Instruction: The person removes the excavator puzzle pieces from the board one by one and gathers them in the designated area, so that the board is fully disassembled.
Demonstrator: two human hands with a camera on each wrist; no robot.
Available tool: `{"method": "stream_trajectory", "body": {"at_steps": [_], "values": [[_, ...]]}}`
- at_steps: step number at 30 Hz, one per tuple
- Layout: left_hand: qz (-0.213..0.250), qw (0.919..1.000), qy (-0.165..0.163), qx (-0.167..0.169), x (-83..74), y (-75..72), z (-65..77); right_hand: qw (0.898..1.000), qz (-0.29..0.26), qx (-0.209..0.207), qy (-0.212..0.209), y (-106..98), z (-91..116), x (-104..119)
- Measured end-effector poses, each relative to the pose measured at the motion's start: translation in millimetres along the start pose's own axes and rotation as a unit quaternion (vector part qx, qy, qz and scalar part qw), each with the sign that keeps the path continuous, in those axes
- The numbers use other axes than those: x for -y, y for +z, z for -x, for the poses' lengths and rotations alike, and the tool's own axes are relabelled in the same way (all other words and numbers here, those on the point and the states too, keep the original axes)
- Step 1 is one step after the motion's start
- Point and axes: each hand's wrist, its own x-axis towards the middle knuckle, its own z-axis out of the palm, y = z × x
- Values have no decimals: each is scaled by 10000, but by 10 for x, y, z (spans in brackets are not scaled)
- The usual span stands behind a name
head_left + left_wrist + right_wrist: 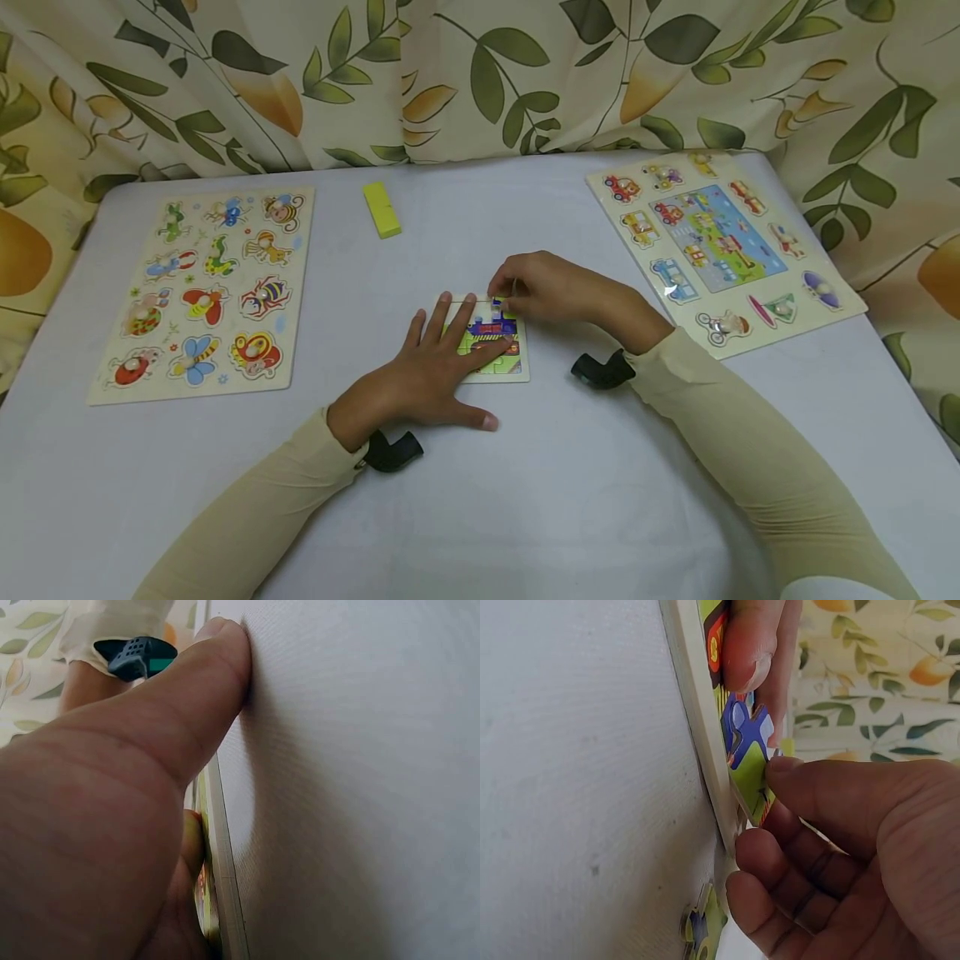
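Note:
A small jigsaw puzzle (491,329) with a train picture in a pale frame lies at the middle of the table. My left hand (431,371) is spread over its left part, fingers straight and thumb on the cloth beside the frame. At the upper right corner my right hand (551,292) pinches a green and blue jigsaw piece (748,761) between thumb and fingers. The piece is tilted against the frame (697,712) in the right wrist view. Another loose jigsaw piece (705,926) lies on the cloth close by, hidden under the right hand in the head view.
A wooden insect puzzle board (198,292) lies at the left, and a vehicle puzzle board (727,250) at the right. Towards the back is a yellow block (382,210). A leaf-patterned curtain (450,75) hangs behind the white-covered table (540,500).

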Motion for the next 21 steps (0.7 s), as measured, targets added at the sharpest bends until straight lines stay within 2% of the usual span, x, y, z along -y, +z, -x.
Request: {"method": "stream_trajectory", "body": {"at_steps": [10, 21], "values": [[-5, 10000, 16, -6, -4, -1, 4, 10000, -37, 13, 68, -9, 8, 18], [30, 10000, -31, 30, -4, -3, 1, 9995, -320, 59, -66, -21, 16, -6]]}}
